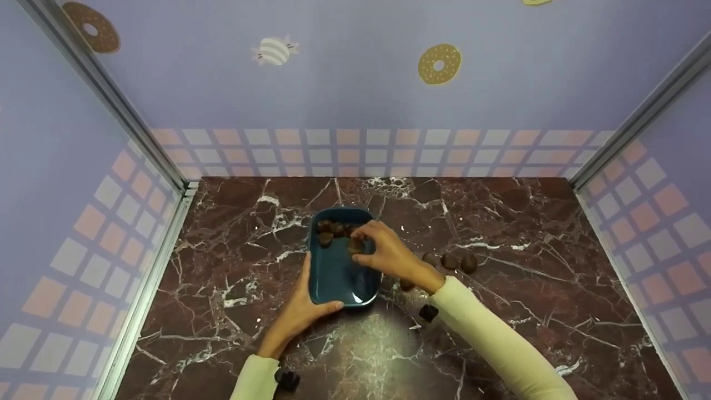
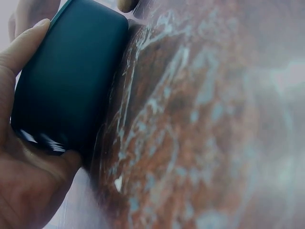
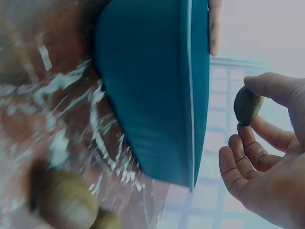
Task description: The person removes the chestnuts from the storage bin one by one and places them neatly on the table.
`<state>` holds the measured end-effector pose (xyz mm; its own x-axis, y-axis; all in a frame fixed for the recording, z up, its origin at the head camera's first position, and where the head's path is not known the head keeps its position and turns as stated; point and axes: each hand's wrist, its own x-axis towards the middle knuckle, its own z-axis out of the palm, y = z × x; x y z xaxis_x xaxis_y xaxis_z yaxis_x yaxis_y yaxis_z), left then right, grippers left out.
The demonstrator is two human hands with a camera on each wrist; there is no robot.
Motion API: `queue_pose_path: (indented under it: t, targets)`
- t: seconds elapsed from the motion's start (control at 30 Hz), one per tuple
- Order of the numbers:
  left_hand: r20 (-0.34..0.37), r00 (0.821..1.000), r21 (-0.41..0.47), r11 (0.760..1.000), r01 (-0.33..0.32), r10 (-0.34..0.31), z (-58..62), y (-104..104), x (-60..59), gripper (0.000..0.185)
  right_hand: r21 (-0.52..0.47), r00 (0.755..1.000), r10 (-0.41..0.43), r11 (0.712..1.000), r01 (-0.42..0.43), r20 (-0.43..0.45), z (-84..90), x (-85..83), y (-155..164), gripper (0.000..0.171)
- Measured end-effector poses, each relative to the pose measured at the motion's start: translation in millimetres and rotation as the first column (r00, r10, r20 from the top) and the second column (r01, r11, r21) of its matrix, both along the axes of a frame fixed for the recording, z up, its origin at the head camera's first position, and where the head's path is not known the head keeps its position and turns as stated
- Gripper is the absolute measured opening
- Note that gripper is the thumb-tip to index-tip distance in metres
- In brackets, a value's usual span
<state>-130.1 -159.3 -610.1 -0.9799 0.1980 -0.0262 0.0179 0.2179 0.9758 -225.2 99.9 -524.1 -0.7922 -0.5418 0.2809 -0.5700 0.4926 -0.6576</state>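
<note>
A dark teal oblong dish (image 1: 339, 275) lies on the marble table, with three brown chestnuts (image 1: 328, 230) at its far end. My left hand (image 1: 303, 311) grips the dish's near left corner; in the left wrist view the thumb and palm wrap the dish's wall (image 2: 66, 81). Over the dish, my right hand (image 1: 383, 250) pinches one chestnut (image 1: 355, 245) between thumb and fingertip, seen also in the right wrist view as a chestnut (image 3: 247, 106) held above the dish's rim (image 3: 190, 95).
Three more chestnuts (image 1: 450, 261) lie in a row on the table right of my right hand, and another chestnut (image 1: 406, 284) sits by the wrist. Loose chestnuts (image 3: 62, 200) show blurred in the right wrist view. Walls enclose the table on three sides.
</note>
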Motion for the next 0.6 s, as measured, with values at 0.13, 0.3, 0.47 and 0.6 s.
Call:
queue_pose_path:
  t: [0.13, 0.3, 0.47, 0.6]
  targets:
    - [0.007, 1.000, -0.019, 1.000, -0.003, 0.003, 0.5, -0.1, 0.2, 0.141, -0.009, 1.000, -0.017, 1.000, 0.017, -0.013, -3.7, 5.4, 17.3, 0.037]
    - [0.012, 1.000, -0.028, 1.000, -0.011, 0.011, -0.7, -0.4, 1.4, 0.141, -0.046, 0.999, -0.036, 0.998, 0.036, 0.011, -9.2, 15.4, 40.2, 0.039]
    - [0.010, 1.000, -0.030, 0.999, -0.012, 0.013, -1.9, -0.5, 0.6, 0.142, -0.072, 0.994, -0.098, 0.992, 0.100, 0.038, -16.0, 24.3, 64.0, 0.041]
    - [0.009, 1.000, -0.031, 1.000, -0.005, 0.006, -0.9, 0.0, -0.3, 0.142, -0.093, 0.988, -0.138, 0.985, 0.145, 0.071, -23.4, 30.2, 80.9, 0.040]
